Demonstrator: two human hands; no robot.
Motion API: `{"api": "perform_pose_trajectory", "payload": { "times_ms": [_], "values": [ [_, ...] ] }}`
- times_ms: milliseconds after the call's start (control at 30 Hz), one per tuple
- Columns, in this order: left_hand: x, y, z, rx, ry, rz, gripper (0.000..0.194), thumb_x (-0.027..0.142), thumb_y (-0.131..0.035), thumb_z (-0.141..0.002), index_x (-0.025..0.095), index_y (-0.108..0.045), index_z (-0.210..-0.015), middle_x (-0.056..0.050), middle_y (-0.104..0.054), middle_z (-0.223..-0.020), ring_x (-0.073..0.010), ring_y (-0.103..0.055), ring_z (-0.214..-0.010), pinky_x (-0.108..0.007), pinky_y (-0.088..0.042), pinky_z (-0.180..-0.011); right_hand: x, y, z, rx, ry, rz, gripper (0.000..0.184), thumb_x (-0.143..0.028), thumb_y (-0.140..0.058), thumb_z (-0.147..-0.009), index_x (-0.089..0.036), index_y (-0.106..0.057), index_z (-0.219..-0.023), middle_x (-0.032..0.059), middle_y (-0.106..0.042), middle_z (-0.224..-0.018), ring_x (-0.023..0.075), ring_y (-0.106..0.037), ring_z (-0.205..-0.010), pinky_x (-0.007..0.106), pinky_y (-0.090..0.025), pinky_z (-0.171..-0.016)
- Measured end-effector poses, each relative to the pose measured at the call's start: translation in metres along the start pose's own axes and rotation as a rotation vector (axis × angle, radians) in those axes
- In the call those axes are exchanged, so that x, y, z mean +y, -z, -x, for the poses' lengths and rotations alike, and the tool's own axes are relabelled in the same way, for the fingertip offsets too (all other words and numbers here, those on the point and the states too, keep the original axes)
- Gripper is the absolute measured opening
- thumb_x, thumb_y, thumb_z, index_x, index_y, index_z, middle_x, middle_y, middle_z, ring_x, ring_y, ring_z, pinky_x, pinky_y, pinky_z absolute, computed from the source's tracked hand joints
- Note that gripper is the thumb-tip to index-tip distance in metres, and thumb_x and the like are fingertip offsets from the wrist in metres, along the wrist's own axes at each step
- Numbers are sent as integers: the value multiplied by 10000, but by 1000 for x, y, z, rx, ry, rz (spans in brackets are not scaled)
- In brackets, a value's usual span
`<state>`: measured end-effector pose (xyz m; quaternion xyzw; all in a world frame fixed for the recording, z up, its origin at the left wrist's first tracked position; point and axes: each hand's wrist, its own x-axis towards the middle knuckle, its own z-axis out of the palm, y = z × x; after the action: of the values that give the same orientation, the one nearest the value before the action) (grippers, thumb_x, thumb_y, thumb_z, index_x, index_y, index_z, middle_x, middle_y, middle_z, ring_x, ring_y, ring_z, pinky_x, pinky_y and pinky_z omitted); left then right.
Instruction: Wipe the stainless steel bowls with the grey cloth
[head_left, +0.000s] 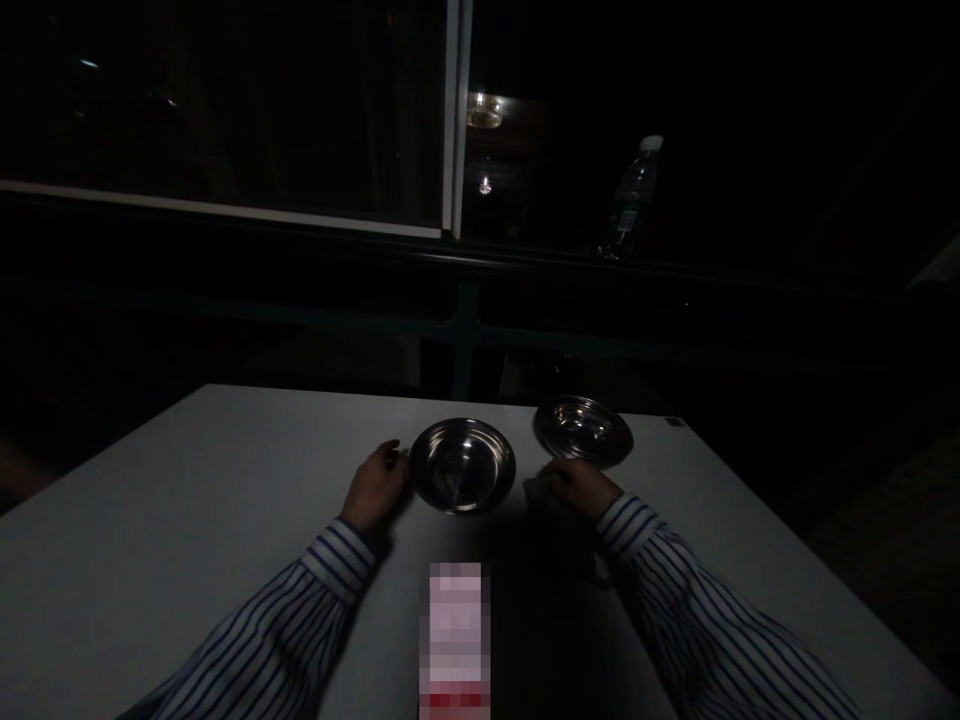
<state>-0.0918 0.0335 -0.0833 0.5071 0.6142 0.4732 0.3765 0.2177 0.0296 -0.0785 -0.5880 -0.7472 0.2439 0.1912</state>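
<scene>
Two bowls (pixel 463 470) stand on the table (pixel 247 480); what is finished or left is unclear. The left hand (pixel 376 487) half-curls at one's rim, hold uncertain; the right hand (pixel 583 486) pinches apparent cloth (pixel 537 490).

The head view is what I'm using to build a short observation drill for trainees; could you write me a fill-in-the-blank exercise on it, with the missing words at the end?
1. The nearer metal dish stands ____ the left hand and the right hand.
2. The farther metal dish is closer to the person's ____ hand.
3. The bottle has a cap coloured ____.
4. Besides white, the left sleeve shows striping in ____.

Missing words: between; right; white; blue.
</scene>
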Motion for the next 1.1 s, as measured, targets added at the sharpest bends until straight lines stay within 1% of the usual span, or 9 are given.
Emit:
{"api": "perform_pose_trajectory", "payload": {
  "times_ms": [100,233,333,467,600,700,833,933,1100],
  "values": [
    [23,-3,7,22,-107,1,396,329,-581,-702,149,-596,-1054,-136,-624,-1079,-266,-556,-1017,-368,-393,-888,-15,18,3,105,70,-99,163,-194,-516,-764,-166,-659,-838,54,-679,-884,191,-608,-884,318,-433,-828],
    [59,-28,22,-207,-222,85,272,336,-610,-701,161,-670,-900,-80,-689,-948,-222,-611,-917,-324,-433,-859,-45,38,3,278,162,-225,193,-293,-527,-773,-186,-650,-876,48,-671,-937,194,-593,-935,322,-420,-860],
    [74,-51,26,-403,-186,274,319,321,-654,-678,156,-651,-951,-77,-681,-994,-214,-599,-944,-305,-442,-838,-66,37,-3,396,211,-309,221,-328,-526,-773,-184,-640,-897,55,-664,-932,199,-589,-935,327,-425,-849],
    [77,-65,19,-412,-167,333,273,325,-639,-693,142,-638,-895,-68,-691,-884,-202,-620,-835,-282,-462,-725,-86,21,-16,489,259,-417,214,-340,-523,-775,-189,-630,-883,62,-646,-924,204,-578,-927,337,-425,-847],
    [72,-58,11,-401,-140,424,267,364,-574,-744,167,-564,-925,-35,-678,-793,-175,-625,-724,-270,-456,-645,-91,9,-28,465,281,-563,301,-385,-543,-760,-205,-591,-997,76,-602,-1069,205,-548,-1018,346,-412,-895],
    [70,-50,8,-425,-78,578,270,369,-579,-750,195,-527,-949,-26,-679,-822,-170,-629,-732,-278,-453,-677,-87,5,-36,287,287,-729,519,-453,-565,-740,-226,-477,-1198,82,-539,-1217,200,-519,-1103,355,-405,-929],
    [65,-43,0,-442,-70,604,266,361,-604,-735,198,-535,-933,-23,-678,-840,-168,-626,-754,-277,-443,-703,-81,-4,-48,52,278,-863,503,-488,-630,-684,-192,-568,-1087,79,-642,-1040,221,-596,-981,375,-445,-875],
    [60,-41,-10,-362,-55,537,264,359,-618,-712,186,-550,-900,-17,-675,-786,-153,-612,-683,-253,-434,-627,-75,-8,-58,82,216,-889,432,-484,-641,-668,-176,-596,-967,69,-666,-912,225,-625,-872,372,-473,-797],
    [59,-38,-16,-235,11,486,384,365,-640,-677,173,-569,-1002,-27,-678,-790,-165,-610,-680,-259,-436,-611,-69,-4,-64,233,130,-826,357,-413,-664,-636,-183,-581,-896,64,-637,-939,229,-585,-923,357,-448,-810]
  ]
}}
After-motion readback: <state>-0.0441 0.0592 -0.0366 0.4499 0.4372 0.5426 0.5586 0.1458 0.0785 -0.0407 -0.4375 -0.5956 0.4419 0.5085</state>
